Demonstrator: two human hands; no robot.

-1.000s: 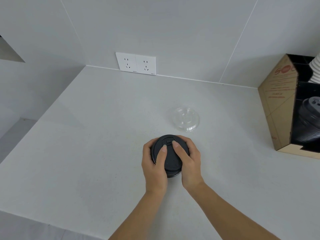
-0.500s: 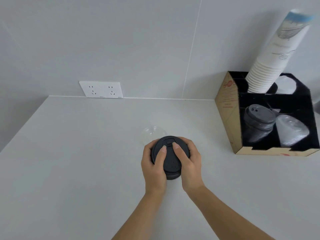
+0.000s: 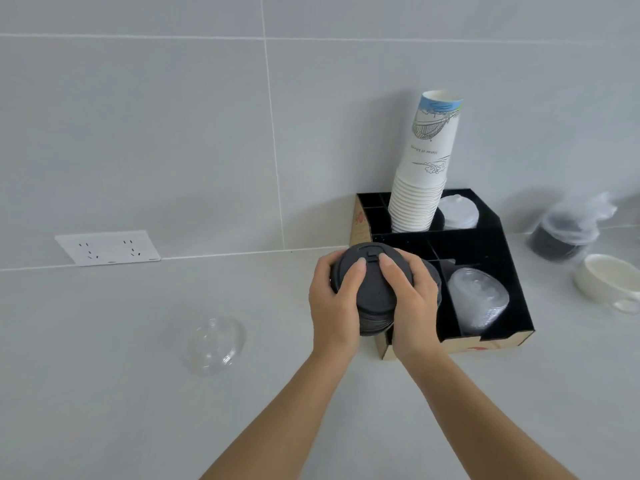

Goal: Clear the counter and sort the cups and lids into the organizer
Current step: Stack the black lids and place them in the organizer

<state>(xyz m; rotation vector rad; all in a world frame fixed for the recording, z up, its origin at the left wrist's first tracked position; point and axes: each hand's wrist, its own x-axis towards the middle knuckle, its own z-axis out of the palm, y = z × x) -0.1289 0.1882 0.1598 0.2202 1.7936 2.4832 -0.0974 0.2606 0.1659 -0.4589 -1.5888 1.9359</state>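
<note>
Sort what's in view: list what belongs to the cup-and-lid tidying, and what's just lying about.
Job:
black lids in both hands, left, right
clear lid on counter
organizer
paper cups

Lying about:
white bowl
bagged black items
wall sockets

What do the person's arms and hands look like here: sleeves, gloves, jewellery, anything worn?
Both forearms are bare up to the frame's lower edge; no sleeve shows. The left hand and right hand wear no gloves, and no rings, watch or wristband are visible. The fingernails are short with no visible polish. No marks or tags show on either arm.
</note>
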